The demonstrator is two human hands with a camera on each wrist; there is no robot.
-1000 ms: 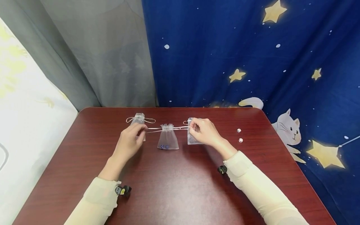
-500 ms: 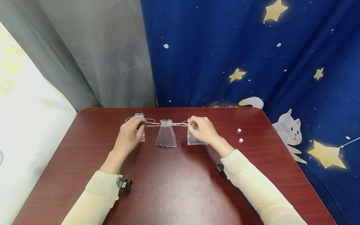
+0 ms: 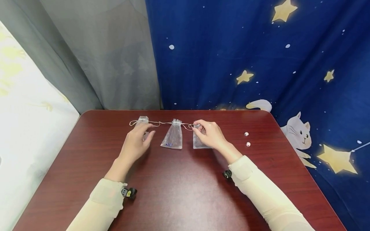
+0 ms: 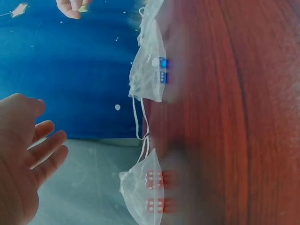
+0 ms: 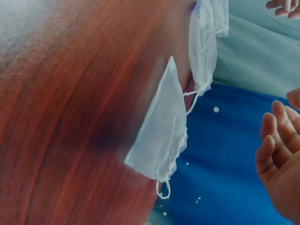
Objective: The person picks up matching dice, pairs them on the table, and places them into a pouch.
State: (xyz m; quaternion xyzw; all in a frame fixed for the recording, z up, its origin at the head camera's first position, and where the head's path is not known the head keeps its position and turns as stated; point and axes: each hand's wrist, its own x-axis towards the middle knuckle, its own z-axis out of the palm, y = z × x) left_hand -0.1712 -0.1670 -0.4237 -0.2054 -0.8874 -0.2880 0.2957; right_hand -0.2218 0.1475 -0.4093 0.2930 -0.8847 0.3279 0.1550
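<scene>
A sheer white drawstring pouch [image 3: 174,134] lies on the table between my hands, its neck gathered and its cords slack to both sides. Two blue dice [image 3: 169,144] show through its base. My left hand [image 3: 133,144] hovers at its left with thumb and fingers parted, over a second pouch [image 3: 142,120]; red dice [image 4: 154,179] show inside that one in the left wrist view. On the other side my right hand [image 3: 212,134], fingers loosely bent and holding nothing, partly covers a third, flat pouch [image 3: 201,143]. The right wrist view shows this flat pouch [image 5: 161,126] whole.
Two white dice [image 3: 247,139] sit apart on the right of the dark red tabletop [image 3: 179,189]. Behind the table's far edge hang a grey curtain [image 3: 115,64] and a blue star-patterned curtain [image 3: 208,64].
Both hands have let go of the middle pouch's cords, which were stretched taut and now lie slack. The pouch has shifted slightly away toward the far edge. The left fingers have spread.
</scene>
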